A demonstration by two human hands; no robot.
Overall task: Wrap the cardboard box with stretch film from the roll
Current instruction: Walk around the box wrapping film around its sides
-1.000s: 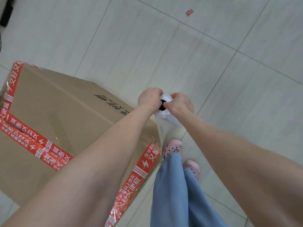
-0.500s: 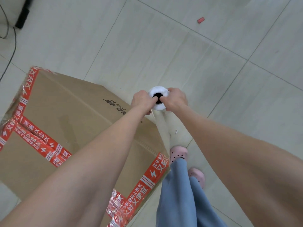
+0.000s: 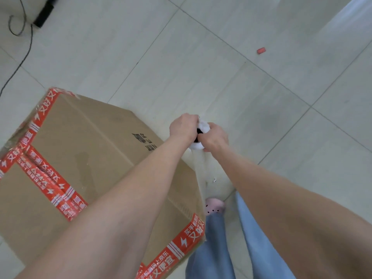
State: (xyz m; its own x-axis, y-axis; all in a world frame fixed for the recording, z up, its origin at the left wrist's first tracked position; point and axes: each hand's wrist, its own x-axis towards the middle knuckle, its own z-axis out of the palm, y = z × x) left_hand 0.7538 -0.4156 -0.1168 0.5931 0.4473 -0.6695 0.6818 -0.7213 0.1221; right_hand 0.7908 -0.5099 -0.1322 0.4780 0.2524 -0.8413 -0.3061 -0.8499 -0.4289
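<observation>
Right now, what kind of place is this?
Likely an indoor room used for packing, though I can't tell home or shop: pale floor tiles, a taped cardboard box, a stretch film roll.

Two-handed grip beside the cardboard box (image 3: pixel 90 148)
I see the left hand (image 3: pixel 182 127) and right hand (image 3: pixel 214 136) clasping the stretch film roll (image 3: pixel 204 125) right of it, film (image 3: pixel 201 170) trailing nearward.

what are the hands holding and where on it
Both grip the stretch film roll at its upper end, the left hand and right hand on opposite sides.
</observation>
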